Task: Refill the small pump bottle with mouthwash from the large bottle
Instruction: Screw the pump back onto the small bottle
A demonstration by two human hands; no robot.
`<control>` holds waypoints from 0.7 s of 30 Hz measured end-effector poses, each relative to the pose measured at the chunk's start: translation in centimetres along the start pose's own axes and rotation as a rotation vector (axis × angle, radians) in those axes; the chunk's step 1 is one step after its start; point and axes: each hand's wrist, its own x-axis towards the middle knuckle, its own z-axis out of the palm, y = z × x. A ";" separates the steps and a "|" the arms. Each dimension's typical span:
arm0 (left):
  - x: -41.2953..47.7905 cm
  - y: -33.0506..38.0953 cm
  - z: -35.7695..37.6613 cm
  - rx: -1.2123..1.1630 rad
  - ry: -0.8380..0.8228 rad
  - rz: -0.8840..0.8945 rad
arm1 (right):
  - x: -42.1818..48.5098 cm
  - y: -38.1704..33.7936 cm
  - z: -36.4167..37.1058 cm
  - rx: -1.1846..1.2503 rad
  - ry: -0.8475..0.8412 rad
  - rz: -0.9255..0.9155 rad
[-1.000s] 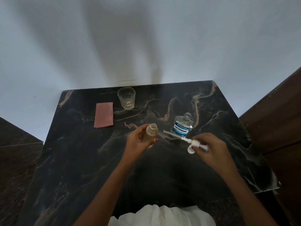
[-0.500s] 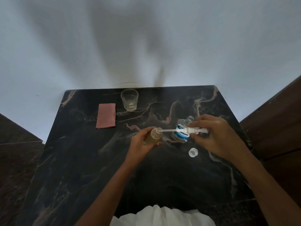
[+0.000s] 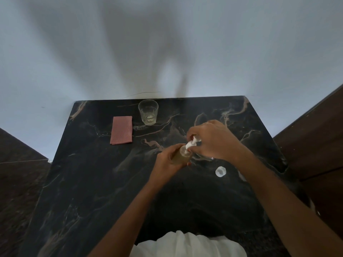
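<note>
Dark marble table, left edge running diagonally down-left, far edge against the white wall. Pink folded cloth lies flat in the far-left part, well inside the left edge. Clear glass stands upright just right of the cloth, close to the far edge. A wide stretch of marble lies between the cloth and the near edge.

Near the table's middle, left hand grips the small pump bottle, fingers wrapped round its amber body, bottle tilted slightly right. White pump head sits at the bottle's neck. Right hand comes over from the right, fingers curled round the pump head.

Large bottle is mostly hidden under the right hand, only a clear sliver showing. Small clear cap lies on the marble just below the right wrist, apart from both bottles. The right table edge runs beside a dark wooden panel, with little room between them.
</note>
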 end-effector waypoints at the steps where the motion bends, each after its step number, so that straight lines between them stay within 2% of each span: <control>1: 0.0 0.1 0.0 -0.011 0.006 -0.001 | 0.1 0.0 0.3 0.011 0.003 0.006; 7: 0.0 0.2 0.0 -0.070 0.010 -0.025 | 0.0 0.5 1.5 0.153 0.073 0.080; 10: 0.0 0.5 -0.1 -0.097 0.016 -0.019 | -1.0 1.0 1.1 0.643 0.086 0.190; 12: 0.0 0.7 -0.1 -0.110 0.022 -0.026 | -1.2 1.4 1.8 0.884 0.120 0.271; 15: 0.2 0.8 0.0 -0.123 0.022 -0.021 | -1.4 2.2 3.4 1.040 0.121 0.304; 18: 0.4 1.1 0.0 -0.137 0.039 -0.015 | -2.8 1.7 4.8 1.309 0.130 0.204; 21: 0.5 1.5 0.0 -0.141 0.043 -0.004 | -2.8 0.5 5.5 1.457 0.179 0.178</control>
